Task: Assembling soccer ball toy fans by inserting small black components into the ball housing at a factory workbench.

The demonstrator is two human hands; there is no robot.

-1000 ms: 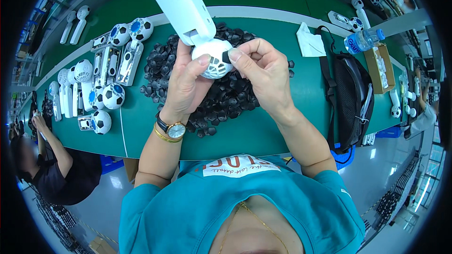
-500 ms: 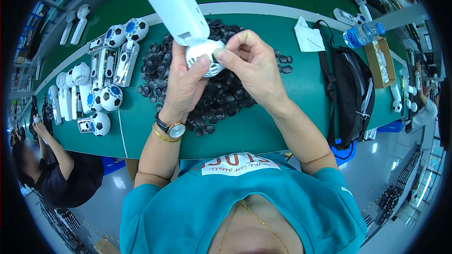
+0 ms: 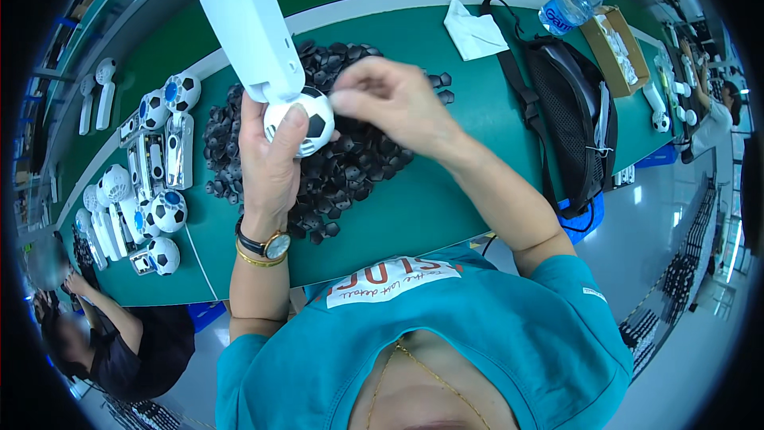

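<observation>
Our left hand (image 3: 267,159) holds the white plastic device with a long rectangular handle (image 3: 251,36), thumb and fingers pinching its round white ball head with black five-sided patches (image 3: 317,125) between them. The handle points to 11 o'clock from the ball, tilted over the green tabletop (image 3: 477,159). Our right hand (image 3: 398,107) is at the ball's 3 o'clock, fingers curled in toward the thumb; we cannot tell whether its tips press together, pinch something or touch the ball.

Below both hands spreads the heap of small black five-sided plastic pieces (image 3: 350,171), reaching from 9 o'clock of the ball round to 5. On our left wrist, at 6 o'clock, we wear a round-faced watch with a dark strap (image 3: 277,246).

Between 8 and 9 o'clock we see a cluster of white devices with football-patterned heads (image 3: 169,211). At 2 o'clock lie a folded white cloth or tissue (image 3: 475,30) and, farther off, a clear plastic bottle with a blue label (image 3: 569,9); at 3, a black mesh bag (image 3: 561,107).
</observation>
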